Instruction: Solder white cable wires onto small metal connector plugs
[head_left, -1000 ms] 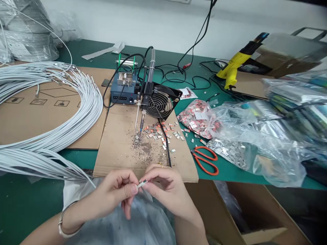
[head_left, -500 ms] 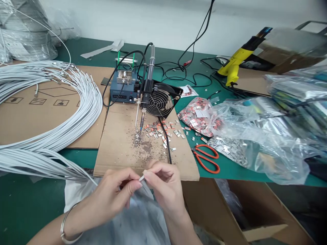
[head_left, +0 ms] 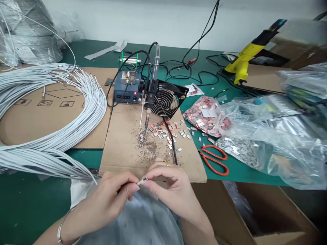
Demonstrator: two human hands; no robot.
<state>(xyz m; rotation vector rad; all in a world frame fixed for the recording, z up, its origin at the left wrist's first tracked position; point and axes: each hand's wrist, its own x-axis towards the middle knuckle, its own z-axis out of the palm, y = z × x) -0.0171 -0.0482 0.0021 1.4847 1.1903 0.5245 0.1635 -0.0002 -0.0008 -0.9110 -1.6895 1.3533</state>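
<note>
Between my two hands, over my lap at the bench's front edge, is the short end of a white cable [head_left: 141,182] with a dark tip. My left hand [head_left: 116,192] pinches the cable between thumb and forefinger. The thumb and forefinger of my right hand [head_left: 170,185] close on the dark tip from the other side. Just beyond my hands lies a cardboard sheet [head_left: 122,154] with small orange-and-metal connectors [head_left: 158,131] and solder crumbs. A soldering iron [head_left: 152,85] in a stand points down at the crumbs.
A large coil of white cables [head_left: 94,112] lies at left. Behind the sheet stand a blue soldering station [head_left: 126,92], a solder reel [head_left: 130,60] and a black fan [head_left: 165,102]. Orange-handled scissors [head_left: 214,160], bagged connectors [head_left: 204,115] and a yellow heat gun [head_left: 242,61] are at right.
My right fingers have shifted on the cable end, and its dark tip now shows between them. My left hand keeps its pinch. The whole view has moved slightly.
</note>
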